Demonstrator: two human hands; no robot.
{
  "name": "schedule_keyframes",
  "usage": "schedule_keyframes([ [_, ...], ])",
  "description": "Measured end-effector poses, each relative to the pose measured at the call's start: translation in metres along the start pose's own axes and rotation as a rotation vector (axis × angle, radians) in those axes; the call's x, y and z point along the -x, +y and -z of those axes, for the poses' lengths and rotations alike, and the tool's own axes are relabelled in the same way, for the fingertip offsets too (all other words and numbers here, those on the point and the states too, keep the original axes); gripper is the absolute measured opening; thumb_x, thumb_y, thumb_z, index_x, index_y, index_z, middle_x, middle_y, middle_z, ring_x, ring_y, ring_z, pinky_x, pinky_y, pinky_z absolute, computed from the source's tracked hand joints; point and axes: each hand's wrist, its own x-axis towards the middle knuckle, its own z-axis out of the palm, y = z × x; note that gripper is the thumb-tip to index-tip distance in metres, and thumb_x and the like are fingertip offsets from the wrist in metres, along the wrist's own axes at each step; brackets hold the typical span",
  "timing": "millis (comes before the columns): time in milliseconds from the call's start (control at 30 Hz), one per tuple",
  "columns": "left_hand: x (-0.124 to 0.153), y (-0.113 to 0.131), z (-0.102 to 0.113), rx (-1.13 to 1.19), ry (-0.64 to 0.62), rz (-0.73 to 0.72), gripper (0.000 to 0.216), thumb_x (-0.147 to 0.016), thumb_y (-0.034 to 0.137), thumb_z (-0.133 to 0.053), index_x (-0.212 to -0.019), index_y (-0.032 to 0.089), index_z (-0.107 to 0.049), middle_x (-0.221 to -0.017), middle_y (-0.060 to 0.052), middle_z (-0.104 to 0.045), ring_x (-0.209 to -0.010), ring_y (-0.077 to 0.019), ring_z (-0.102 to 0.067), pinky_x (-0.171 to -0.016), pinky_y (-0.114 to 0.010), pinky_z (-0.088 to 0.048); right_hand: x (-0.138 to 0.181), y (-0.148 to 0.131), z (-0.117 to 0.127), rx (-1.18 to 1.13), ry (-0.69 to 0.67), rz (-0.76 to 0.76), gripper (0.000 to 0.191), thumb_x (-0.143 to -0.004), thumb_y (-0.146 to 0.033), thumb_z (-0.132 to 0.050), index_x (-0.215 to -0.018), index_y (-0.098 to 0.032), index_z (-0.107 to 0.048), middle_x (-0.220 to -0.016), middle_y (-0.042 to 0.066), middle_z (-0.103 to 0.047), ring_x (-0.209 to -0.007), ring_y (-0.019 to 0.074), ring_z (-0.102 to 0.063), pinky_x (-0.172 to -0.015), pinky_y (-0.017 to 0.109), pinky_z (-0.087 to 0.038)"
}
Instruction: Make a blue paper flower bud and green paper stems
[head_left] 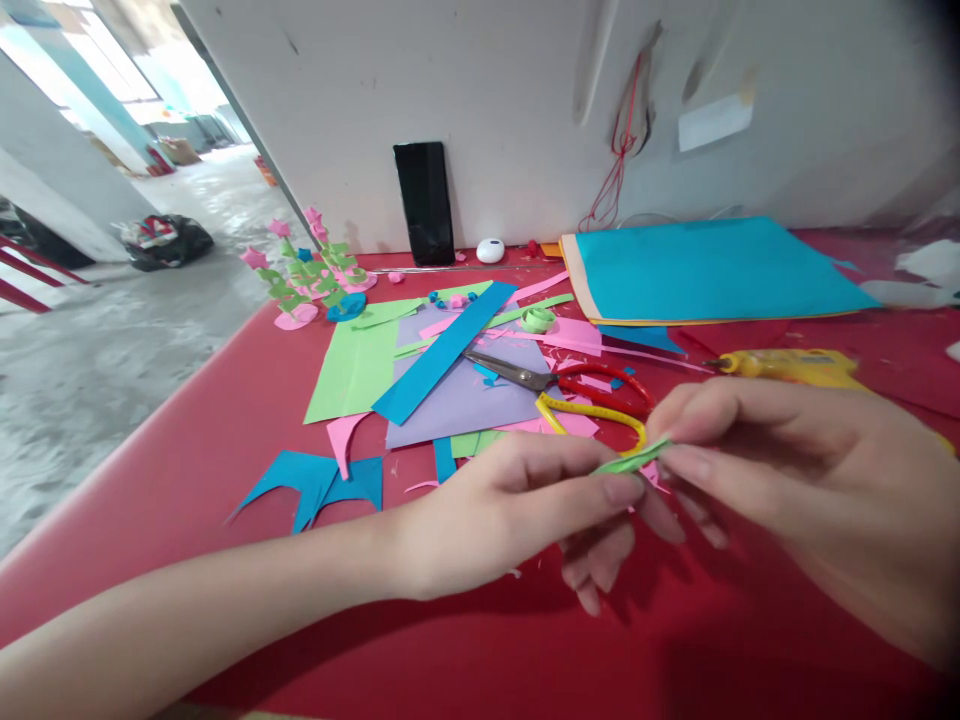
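Note:
A small folded strip of light green paper [634, 459] is stretched between my two hands, above the red table. My left hand [517, 505] pinches its left end between thumb and forefinger. At its right end, the thumb and forefinger of my right hand [795, 470] are closed on it. Just behind the hands lie scissors [536, 378] with one red and one yellow handle, blades pointing left. Under them are purple paper [465, 400], a blue paper strip [442, 352] and pink scraps. A coiled green strip [538, 319] sits farther back.
Paper flower pieces [300, 280] stand at the back left edge. A phone [424, 203] leans on the white panel beside a white earbud case [490, 250]. Blue sheets [697, 270] and a yellow glue gun [787, 366] lie at right. Blue offcuts [300, 480] lie at left.

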Motion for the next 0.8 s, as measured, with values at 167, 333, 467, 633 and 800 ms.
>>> schedule_keyframes([
  [167,0.001,-0.001,0.0,-0.024,0.015,-0.021,0.03,-0.093,0.016,-0.031,-0.089,0.011,-0.06,-0.055,0.002,-0.049,-0.041,-0.0037,-0.044,-0.044,-0.015,-0.035,-0.001,0.003,-0.003,-0.017,0.155,0.019,0.009,-0.067,-0.03,-0.065,-0.06,-0.03,-0.06,-0.048,-0.006,-0.058,-0.033,0.0095,-0.049,-0.026,0.017,-0.039],
  [333,0.004,0.002,-0.002,-0.08,-0.003,-0.017,0.029,-0.094,0.018,-0.027,-0.087,0.011,-0.055,-0.049,0.003,-0.048,-0.04,-0.0037,-0.039,-0.044,-0.015,-0.036,0.002,0.002,-0.007,-0.101,0.205,-0.084,0.014,-0.058,-0.038,-0.071,-0.064,-0.028,-0.064,-0.047,-0.002,-0.058,-0.038,0.0157,-0.053,-0.028,0.024,-0.041],
  [467,0.006,0.004,-0.006,-0.112,0.023,-0.023,0.025,-0.093,0.017,-0.027,-0.076,0.014,-0.044,-0.051,0.003,-0.049,-0.042,-0.0047,-0.041,-0.046,-0.015,-0.038,0.003,0.002,-0.006,-0.113,0.183,-0.128,0.022,-0.054,-0.044,-0.072,-0.064,-0.026,-0.066,-0.045,-0.001,-0.056,-0.044,0.0187,-0.055,-0.033,0.028,-0.043],
  [633,0.005,0.005,-0.01,-0.195,0.072,0.013,0.031,-0.094,0.018,-0.027,-0.069,0.013,-0.044,-0.051,0.001,-0.05,-0.041,-0.0048,-0.042,-0.048,-0.016,-0.04,0.001,0.002,-0.006,-0.101,0.168,-0.133,0.025,-0.054,-0.048,-0.071,-0.064,-0.025,-0.068,-0.048,0.0,-0.058,-0.048,0.0192,-0.056,-0.037,0.028,-0.045],
  [800,0.006,0.005,-0.011,-0.198,0.042,0.032,0.03,-0.095,0.021,-0.026,-0.074,0.013,-0.047,-0.054,-0.001,-0.058,-0.042,-0.0055,-0.043,-0.051,-0.018,-0.043,0.003,0.001,-0.008,-0.082,0.152,-0.133,0.025,-0.056,-0.047,-0.07,-0.065,-0.023,-0.069,-0.051,0.001,-0.061,-0.051,0.0193,-0.058,-0.041,0.028,-0.047],
])
